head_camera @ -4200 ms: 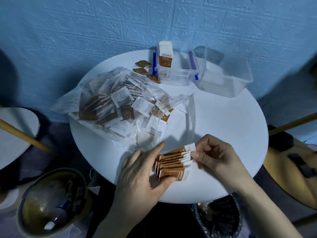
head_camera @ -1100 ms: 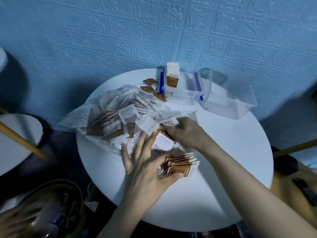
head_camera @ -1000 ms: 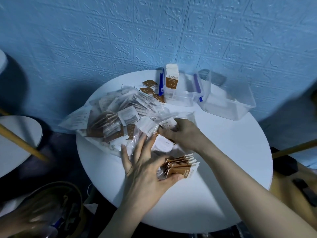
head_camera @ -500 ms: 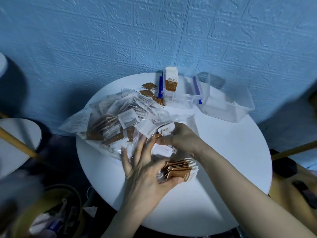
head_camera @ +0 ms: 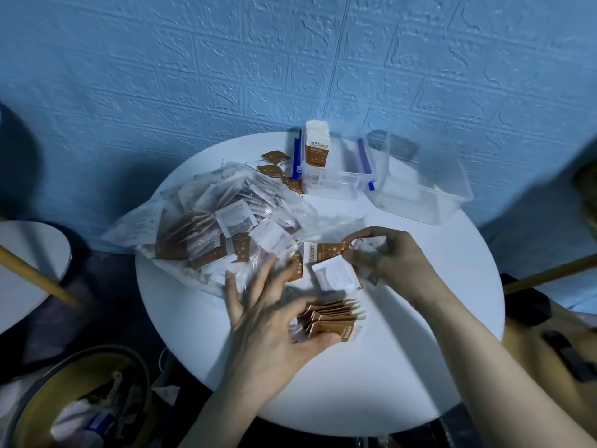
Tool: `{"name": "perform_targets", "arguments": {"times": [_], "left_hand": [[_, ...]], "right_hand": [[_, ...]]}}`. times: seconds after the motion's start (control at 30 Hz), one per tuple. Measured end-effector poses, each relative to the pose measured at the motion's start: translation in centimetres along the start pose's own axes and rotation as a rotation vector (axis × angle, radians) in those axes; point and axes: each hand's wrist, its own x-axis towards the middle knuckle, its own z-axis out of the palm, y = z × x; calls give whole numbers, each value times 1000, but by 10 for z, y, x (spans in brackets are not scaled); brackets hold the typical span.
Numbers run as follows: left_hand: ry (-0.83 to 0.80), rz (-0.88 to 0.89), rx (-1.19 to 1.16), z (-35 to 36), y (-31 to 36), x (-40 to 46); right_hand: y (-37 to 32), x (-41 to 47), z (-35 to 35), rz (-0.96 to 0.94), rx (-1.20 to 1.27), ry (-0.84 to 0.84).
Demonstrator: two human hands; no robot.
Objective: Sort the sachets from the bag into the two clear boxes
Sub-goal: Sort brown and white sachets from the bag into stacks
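Bag is limp film, slippery, lying up-left of my left fingers; grab it only at the mouth. The 2 clear boxes sit well beyond my right fingers, open path across the surface. Sachets are light, flat, bendy and slide on each other, so I'd pinch across the short edge. My left hand pinches a fanned brown stack with the thumb, other fingers splayed. My right hand pinches a brown sachet; a white sachet sits just below. Loose sachets beside the boxes could snag.
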Motion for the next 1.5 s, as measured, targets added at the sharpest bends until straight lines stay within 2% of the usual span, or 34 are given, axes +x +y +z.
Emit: {"name": "perform_targets", "arguments": {"times": [0.23,0.43,0.6,0.77,0.87,1.03,1.13,1.23,1.4,1.5], "left_hand": [[0,77,-21,-2,-4,-4],[-35,105,39,-2,-4,-4],[-38,84,29,-4,-2,-4],[-51,59,10,-5,-2,-5],[-61,65,9,-6,-3,-5],[-78,70,17,-6,-3,-6],[-71,82,-21,-6,-3,-6],[-73,94,-45,-7,-3,-6],[-69,107,-14,-7,-4,-7],[-82,102,24,-7,-5,-7]], "right_hand": [[24,-15,-17,-9,33,-128],[32,-26,-14,-41,80,1],[29,-29,-5,-140,27,-45],[37,-15,3,-124,-139,44],[37,-8,8,-117,-186,41],[38,-3,8,-219,-348,78],[39,0,4,-273,-441,8],[38,3,4,-204,-413,-66],[35,1,5,-342,-422,53],[32,-9,2,-292,-243,143]]}}
